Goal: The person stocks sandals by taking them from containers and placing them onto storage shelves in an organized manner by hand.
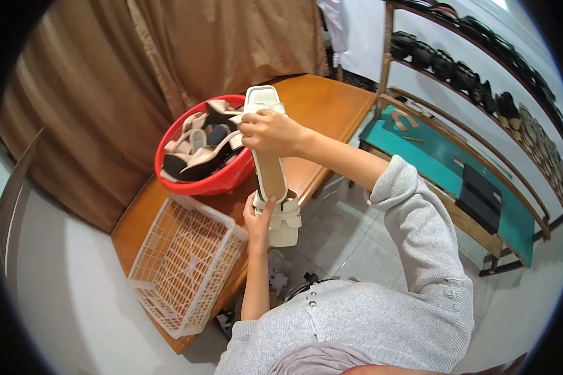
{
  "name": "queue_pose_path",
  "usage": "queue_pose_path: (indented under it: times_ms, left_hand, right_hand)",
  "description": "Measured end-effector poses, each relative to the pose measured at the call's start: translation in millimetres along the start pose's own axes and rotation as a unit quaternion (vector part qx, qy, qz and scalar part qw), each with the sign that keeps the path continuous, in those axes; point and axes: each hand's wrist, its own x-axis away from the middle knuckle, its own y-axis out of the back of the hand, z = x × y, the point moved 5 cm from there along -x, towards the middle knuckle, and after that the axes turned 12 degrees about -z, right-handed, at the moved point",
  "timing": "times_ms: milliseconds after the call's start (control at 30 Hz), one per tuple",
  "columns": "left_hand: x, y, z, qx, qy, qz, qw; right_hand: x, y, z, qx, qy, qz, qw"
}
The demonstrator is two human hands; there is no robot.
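Observation:
A long off-white piece with a tan inner face [271,176], like a sandal or shoe part, is held upright in front of the table. My right hand [270,132] grips it near its upper end, fingers curled over the front. Lower down, my left hand [259,214] holds the bottom end, thumb on the front. Other off-white pieces [284,235] with straps hang below and beside the left hand; how they join is unclear. Just left of the right hand stands a red basket [216,185] full of beige and black shoes [198,150].
The baskets stand on a wooden table [319,103]; the second is a white plastic crate [187,265], left of my left hand. At right are a green-topped bench [441,164] with a dark folder [480,199] and racks of shoes [441,64]. A brown curtain [94,94] hangs behind.

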Motion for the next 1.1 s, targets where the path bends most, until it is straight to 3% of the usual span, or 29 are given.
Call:
queue_pose_path:
  times_ms: [100, 167, 200, 267, 300, 400, 467, 500, 533, 633, 767, 867, 1033, 1100]
  left_hand:
    - [17.8, -31.7, 19.9, 0.044, -0.017, 0.025, 0.999]
    - [31.4, -55.4, 27.6, 0.041, -0.024, 0.059, 0.997]
    - [38.9, -68.2, 28.1, 0.035, -0.033, 0.081, 0.996]
    - [51.7, -88.4, 39.6, 0.032, -0.016, 0.102, 0.994]
    - [55.6, -99.7, 44.8, 0.029, -0.008, 0.117, 0.993]
    - [77.6, -133.5, 46.6, 0.032, 0.039, 0.151, 0.987]
    - [92.4, -155.9, 42.7, 0.058, 0.034, 0.161, 0.985]
    - [95.5, -164.0, 43.8, 0.040, 0.029, 0.195, 0.980]
    - [99.6, -175.3, 45.8, 0.011, 0.030, 0.214, 0.976]
    - [123.3, -213.6, 42.9, -0.055, 0.039, 0.315, 0.947]
    - [144.9, -256.0, 66.9, -0.037, 0.067, 0.389, 0.918]
    - [158.2, -285.8, 93.6, 0.051, 0.253, 0.380, 0.889]
    - [186.0, -332.5, 153.5, 0.023, 0.348, 0.333, 0.876]
    - [202.4, -355.6, 162.8, 0.023, 0.371, 0.367, 0.853]
  right_hand:
    - [35.4, 36.3, -19.9, -0.033, -0.026, -0.012, 0.999]
    - [65.9, 62.8, -42.3, -0.140, -0.174, 0.061, 0.973]
    - [80.5, 77.1, -49.2, -0.133, -0.181, 0.065, 0.972]
    - [111.1, 113.0, -66.4, -0.168, -0.258, -0.045, 0.950]
    - [129.2, 125.9, -75.2, -0.138, -0.326, -0.018, 0.935]
    - [200.7, 155.0, -113.2, -0.111, -0.440, -0.146, 0.879]
    - [250.2, 170.2, -127.6, -0.209, -0.632, -0.230, 0.710]
    - [251.5, 182.9, -114.3, -0.300, -0.696, -0.266, 0.596]
    - [264.3, 184.8, -112.5, -0.354, -0.706, -0.240, 0.565]
    - [304.8, 205.0, -109.2, -0.343, -0.703, -0.343, 0.521]
    - [346.5, 264.9, -104.1, -0.248, -0.689, -0.443, 0.517]
    - [364.4, 326.5, -96.9, -0.181, -0.651, -0.507, 0.535]
    - [382.3, 389.1, -78.2, -0.050, -0.617, -0.523, 0.586]
    - [395.9, 406.5, -74.3, 0.005, -0.603, -0.521, 0.605]
